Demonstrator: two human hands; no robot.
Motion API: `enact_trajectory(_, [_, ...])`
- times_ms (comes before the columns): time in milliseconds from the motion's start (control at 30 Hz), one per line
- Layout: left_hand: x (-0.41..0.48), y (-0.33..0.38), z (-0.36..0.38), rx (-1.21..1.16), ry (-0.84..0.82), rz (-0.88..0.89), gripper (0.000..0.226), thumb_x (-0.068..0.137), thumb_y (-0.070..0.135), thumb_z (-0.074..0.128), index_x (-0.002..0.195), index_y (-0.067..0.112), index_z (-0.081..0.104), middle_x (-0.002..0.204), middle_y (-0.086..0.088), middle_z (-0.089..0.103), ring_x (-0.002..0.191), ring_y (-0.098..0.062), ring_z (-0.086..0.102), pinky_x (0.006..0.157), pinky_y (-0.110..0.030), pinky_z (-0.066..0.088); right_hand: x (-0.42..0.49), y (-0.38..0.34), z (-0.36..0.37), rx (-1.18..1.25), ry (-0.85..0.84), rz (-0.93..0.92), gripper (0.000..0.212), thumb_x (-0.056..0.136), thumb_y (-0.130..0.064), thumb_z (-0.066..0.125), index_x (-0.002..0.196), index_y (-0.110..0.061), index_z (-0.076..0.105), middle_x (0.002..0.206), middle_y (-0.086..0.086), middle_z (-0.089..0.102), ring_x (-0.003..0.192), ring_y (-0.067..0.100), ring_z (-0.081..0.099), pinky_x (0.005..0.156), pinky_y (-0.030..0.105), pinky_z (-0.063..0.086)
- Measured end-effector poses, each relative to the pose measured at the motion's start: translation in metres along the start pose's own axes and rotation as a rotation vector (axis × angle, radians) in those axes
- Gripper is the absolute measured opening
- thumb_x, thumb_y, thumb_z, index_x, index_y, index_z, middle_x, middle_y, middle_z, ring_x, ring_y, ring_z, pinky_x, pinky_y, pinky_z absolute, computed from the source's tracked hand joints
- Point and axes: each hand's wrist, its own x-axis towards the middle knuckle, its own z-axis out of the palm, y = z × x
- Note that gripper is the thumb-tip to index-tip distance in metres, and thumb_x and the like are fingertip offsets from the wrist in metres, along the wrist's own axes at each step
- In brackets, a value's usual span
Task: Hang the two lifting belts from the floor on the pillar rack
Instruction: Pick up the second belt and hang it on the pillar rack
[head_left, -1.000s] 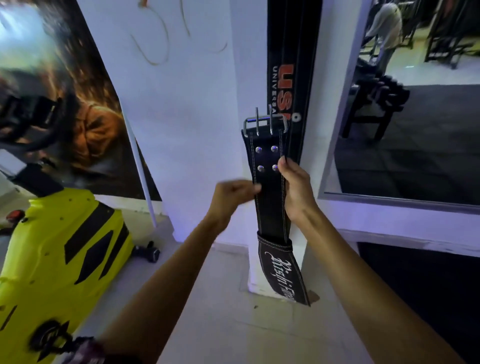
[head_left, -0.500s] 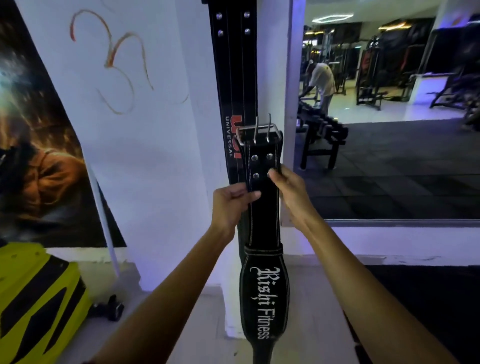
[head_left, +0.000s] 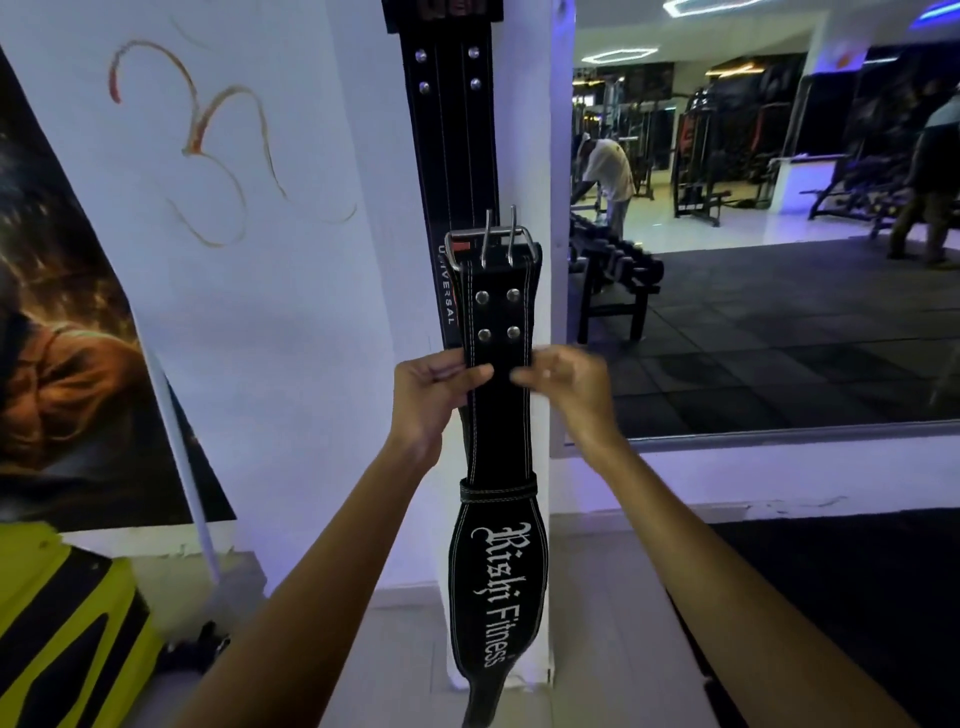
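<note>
I hold a black lifting belt (head_left: 500, 441) lettered "Rishi Fitness" upright in front of the white pillar (head_left: 524, 156), its steel buckle (head_left: 491, 244) uppermost. My left hand (head_left: 431, 387) grips its left edge and my right hand (head_left: 566, 382) pinches its right edge, both just below the four rivets. Behind it a second black belt (head_left: 449, 130), marked "UNIVERSAL", hangs flat down the pillar from a dark rack (head_left: 444, 13) at the top edge of the view. The lower tail of the held belt runs out of the frame at the bottom.
A large wall mirror (head_left: 779, 338) right of the pillar reflects gym machines, a dumbbell rack and people. A poster (head_left: 62, 364) covers the left wall, and a yellow-and-black machine (head_left: 67, 623) stands at the lower left. Pale floor tiles (head_left: 395, 654) lie below.
The view has tilted upward, bringing the rack and the hung belt's top into sight. Both hands have raised the held belt along the pillar, and my right hand has shifted onto its front.
</note>
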Motion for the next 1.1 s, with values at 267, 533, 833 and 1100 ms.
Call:
enact_trajectory(267, [0.004, 0.021, -0.014, -0.019, -0.084, 0.002, 0.021, 0.079, -0.004, 0.066, 0.099, -0.001, 0.071, 0.082, -0.004, 0.077, 0.079, -0.019, 0.072, 0.068, -0.026, 0.057, -0.020, -0.013, 0.016, 0.191, -0.096, 0.086, 0.016, 0.088, -0.014, 0.056, 0.096, -0.026, 0.063, 0.083, -0.017, 0.071, 0.079, -0.007, 0.066, 0.070, 0.010, 0.050])
enact_trajectory(533, [-0.016, -0.024, -0.024, 0.111, -0.255, -0.131, 0.026, 0.073, 0.020, 0.078, 0.085, 0.001, 0.065, 0.074, -0.007, 0.063, 0.073, -0.018, 0.058, 0.078, -0.030, 0.047, 0.008, -0.037, 0.038, 0.395, 0.100, 0.063, 0.010, 0.086, -0.015, 0.060, 0.087, -0.019, 0.069, 0.073, -0.014, 0.073, 0.085, 0.005, 0.064, 0.099, 0.030, 0.045])
enact_trajectory(833, [-0.009, 0.003, -0.018, 0.042, -0.088, -0.089, 0.013, 0.079, 0.007, 0.071, 0.070, 0.015, 0.066, 0.063, 0.008, 0.063, 0.062, -0.007, 0.059, 0.069, -0.030, 0.050, 0.001, -0.030, 0.041, 0.427, 0.117, 0.102, 0.010, 0.085, -0.019, 0.061, 0.086, -0.019, 0.071, 0.089, 0.000, 0.070, 0.099, 0.021, 0.060, 0.104, 0.045, 0.042])
enact_trajectory(1100, [-0.031, -0.018, -0.023, 0.052, -0.200, -0.110, 0.008, 0.078, -0.002, 0.068, 0.079, 0.003, 0.074, 0.073, -0.005, 0.074, 0.071, -0.017, 0.069, 0.076, -0.037, 0.054, -0.004, -0.039, 0.034, 0.256, 0.048, 0.058, 0.013, 0.087, -0.031, 0.056, 0.096, -0.026, 0.065, 0.104, -0.005, 0.066, 0.111, 0.010, 0.059, 0.106, 0.033, 0.041])
